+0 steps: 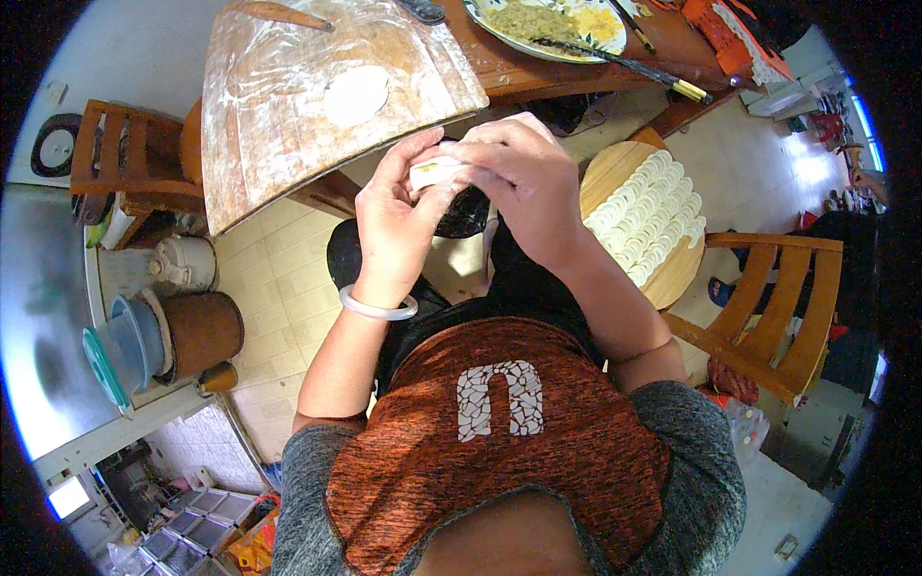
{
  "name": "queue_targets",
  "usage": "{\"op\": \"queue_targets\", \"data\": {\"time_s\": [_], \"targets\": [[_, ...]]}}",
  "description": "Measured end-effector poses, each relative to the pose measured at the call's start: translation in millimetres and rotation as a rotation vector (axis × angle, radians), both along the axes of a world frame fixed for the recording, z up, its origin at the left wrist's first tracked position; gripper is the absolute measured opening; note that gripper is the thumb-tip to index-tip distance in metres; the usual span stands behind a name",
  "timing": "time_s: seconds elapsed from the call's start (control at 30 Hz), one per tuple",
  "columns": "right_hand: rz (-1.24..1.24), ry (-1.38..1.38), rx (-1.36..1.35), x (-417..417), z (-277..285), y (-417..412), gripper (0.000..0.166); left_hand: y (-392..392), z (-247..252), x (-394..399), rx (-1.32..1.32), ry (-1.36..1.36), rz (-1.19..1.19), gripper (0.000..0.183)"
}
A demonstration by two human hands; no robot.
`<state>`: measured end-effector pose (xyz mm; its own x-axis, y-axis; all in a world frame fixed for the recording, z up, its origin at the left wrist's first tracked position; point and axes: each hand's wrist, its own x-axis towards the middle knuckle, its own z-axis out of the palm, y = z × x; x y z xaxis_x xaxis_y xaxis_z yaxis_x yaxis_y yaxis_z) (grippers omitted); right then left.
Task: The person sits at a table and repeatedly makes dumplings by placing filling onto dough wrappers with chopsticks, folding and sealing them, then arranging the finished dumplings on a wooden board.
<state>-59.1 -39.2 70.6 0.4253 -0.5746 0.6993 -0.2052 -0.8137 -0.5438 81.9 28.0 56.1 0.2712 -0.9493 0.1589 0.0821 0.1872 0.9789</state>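
In front of my chest, just off the near edge of a floured wooden board (252, 137), both hands hold a small folded dumpling (435, 173). Yellowish filling shows in its side that faces me. My left hand (395, 212), with a pale bangle at the wrist, supports it between thumb and fingers. From the other side, my right hand (529, 176) pinches the dough; its fingers partly hide the piece. A flat round dough wrapper (356, 95) lies on the board, beyond my left hand. Near the board's far edge is a wooden rolling pin (284, 14).
A patterned plate (611, 36) of greenish-yellow filling (529, 21) sits on the wooden table, with chopsticks (641, 70) across its rim. At right, a round wooden board (609, 169) carries rows of overlapping dumplings (648, 216). Wooden chairs (767, 309) stand on both sides.
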Motion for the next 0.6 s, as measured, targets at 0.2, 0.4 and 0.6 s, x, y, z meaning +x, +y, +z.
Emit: {"op": "queue_targets", "data": {"time_s": [0.2, 0.4, 0.6], "targets": [[0.046, 0.064, 0.013, 1, 3, 4, 0.009, 4, 4, 3, -0.014, -0.629, 0.081, 0.052], [0.05, -0.022, 0.178, 0, -3, 3, 0.01, 0, -7, 0, 0.027, 0.101, -0.151, 0.044], [0.059, -0.017, 0.15, 1, -3, 4, 0.007, 3, -10, 3, 0.074, 0.037, -0.136, 0.039]]}}
